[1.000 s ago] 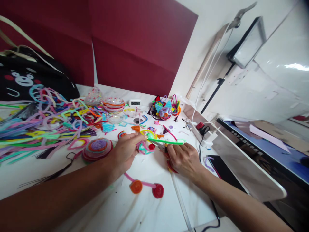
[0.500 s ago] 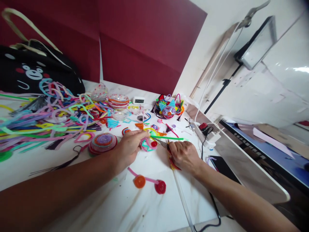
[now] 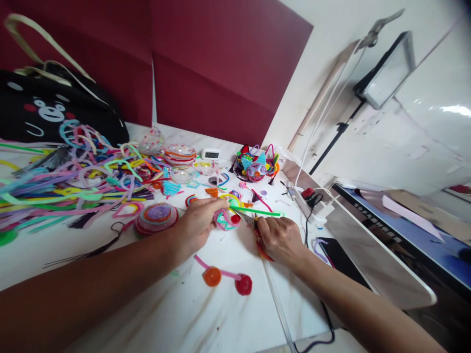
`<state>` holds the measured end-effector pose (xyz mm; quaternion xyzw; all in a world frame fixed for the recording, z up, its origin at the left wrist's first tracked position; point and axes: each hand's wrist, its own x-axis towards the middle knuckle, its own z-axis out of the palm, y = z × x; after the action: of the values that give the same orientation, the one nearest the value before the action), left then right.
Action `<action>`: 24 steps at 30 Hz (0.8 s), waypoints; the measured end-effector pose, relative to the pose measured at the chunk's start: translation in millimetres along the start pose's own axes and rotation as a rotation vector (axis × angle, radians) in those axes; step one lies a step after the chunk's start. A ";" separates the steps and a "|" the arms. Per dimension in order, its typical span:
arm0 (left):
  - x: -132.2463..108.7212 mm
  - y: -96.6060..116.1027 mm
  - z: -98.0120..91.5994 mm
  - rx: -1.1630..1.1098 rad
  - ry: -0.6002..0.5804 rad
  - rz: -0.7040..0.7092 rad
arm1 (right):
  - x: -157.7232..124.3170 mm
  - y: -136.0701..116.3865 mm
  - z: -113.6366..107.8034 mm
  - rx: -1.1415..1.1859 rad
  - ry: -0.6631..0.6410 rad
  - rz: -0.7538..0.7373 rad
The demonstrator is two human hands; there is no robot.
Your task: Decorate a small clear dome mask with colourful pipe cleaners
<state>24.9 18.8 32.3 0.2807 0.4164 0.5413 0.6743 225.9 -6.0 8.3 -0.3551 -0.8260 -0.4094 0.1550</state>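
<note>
White table [image 3: 221,318] | left hand [image 3: 196,224] pinches pipe-cleaner piece [image 3: 225,219] | right hand [image 3: 281,239] grips scissors [image 3: 246,218]

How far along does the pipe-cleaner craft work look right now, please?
Done: a purple coiled disc and an orange-and-red coil pair look finished. In hand: the left hand pinches a pink-teal piece with a green stem; the right hand holds scissors against it. Remaining: a big heap of loose pipe cleaners lies uncoiled.

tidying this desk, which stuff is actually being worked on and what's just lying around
In use: left hand, teal-pink piece, green pipe cleaner, right hand, scissors.
Lying about: pipe-cleaner pile, bear bag, clock, spiral disc, power strip.
</note>
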 end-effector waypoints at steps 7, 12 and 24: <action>-0.3 -0.3 -1.3 0.041 0.003 -0.019 | -0.4 1.5 -4.7 -0.005 -0.035 -0.010; 2.1 -3.8 -2.3 0.044 -0.006 -0.010 | -2.1 2.5 -5.8 -0.013 -0.036 -0.013; 1.2 -2.3 -2.0 0.019 -0.018 0.021 | -2.1 2.1 -6.0 0.005 -0.027 -0.017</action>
<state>24.5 19.2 29.1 0.2965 0.4126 0.5417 0.6697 228.6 -10.8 12.0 -0.3531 -0.8322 -0.4036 0.1412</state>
